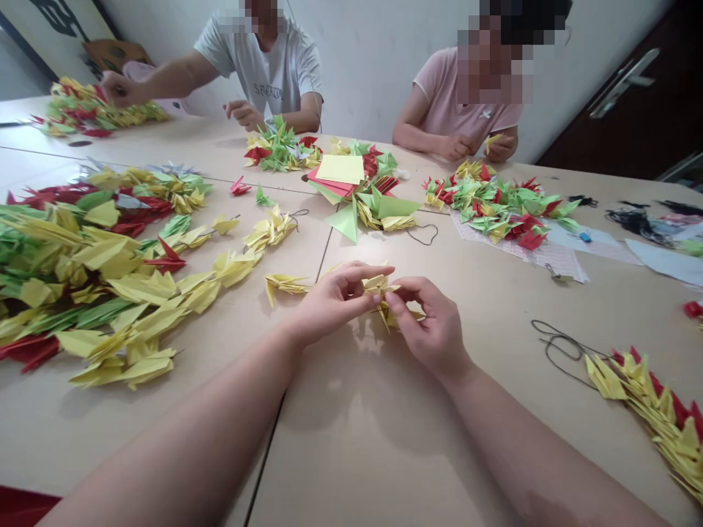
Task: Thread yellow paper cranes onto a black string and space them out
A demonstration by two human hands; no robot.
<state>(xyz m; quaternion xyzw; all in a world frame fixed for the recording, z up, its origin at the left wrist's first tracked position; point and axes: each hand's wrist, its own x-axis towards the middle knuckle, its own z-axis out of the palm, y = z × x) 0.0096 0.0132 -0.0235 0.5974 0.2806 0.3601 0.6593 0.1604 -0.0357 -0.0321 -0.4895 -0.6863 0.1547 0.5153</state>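
Note:
My left hand (pixel 335 296) and my right hand (pixel 428 326) meet over the middle of the table (pixel 384 424), both pinching a small yellow folded paper crane (pixel 378 284) between their fingertips. More yellow cranes (pixel 398 316) lie just under my right hand, partly hidden by its fingers. Another yellow crane (pixel 283 284) lies flat a little left of my left hand.
A long string of yellow, green and red cranes (pixel 110 271) covers the left side. Another string (pixel 653 402) with black cord (pixel 560 348) lies at the right. Square paper sheets (pixel 340 172) and loose cranes (pixel 494 201) sit in the middle. Two people fold at the far edge.

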